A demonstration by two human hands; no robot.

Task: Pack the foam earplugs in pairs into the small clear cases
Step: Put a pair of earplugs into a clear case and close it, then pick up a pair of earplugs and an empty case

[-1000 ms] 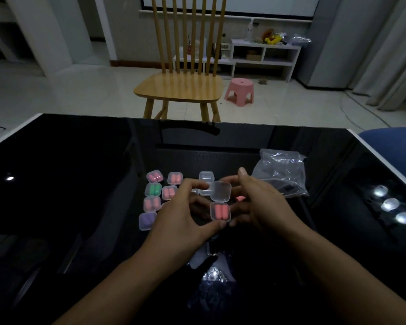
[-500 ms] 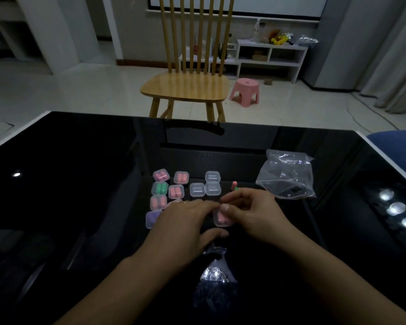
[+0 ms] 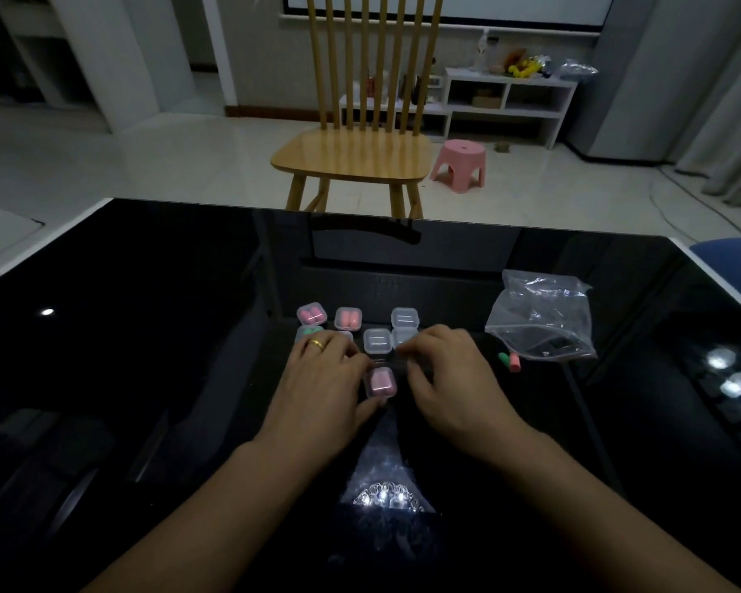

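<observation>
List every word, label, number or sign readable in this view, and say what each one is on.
No text can be read anywhere in this view.
Small clear cases: no labels visible.
Plastic bag: a dark item shows inside, any print too blurred to read.
Bottle on the far white shelf: too small to read.
Black table: only glare and reflections.

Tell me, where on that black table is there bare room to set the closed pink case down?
Bare: the wide stretch of table left of the left hand, and the strip behind the cases, before the far edge. Crowded: the case cluster, and around the loose earplugs and plastic bag.
</observation>
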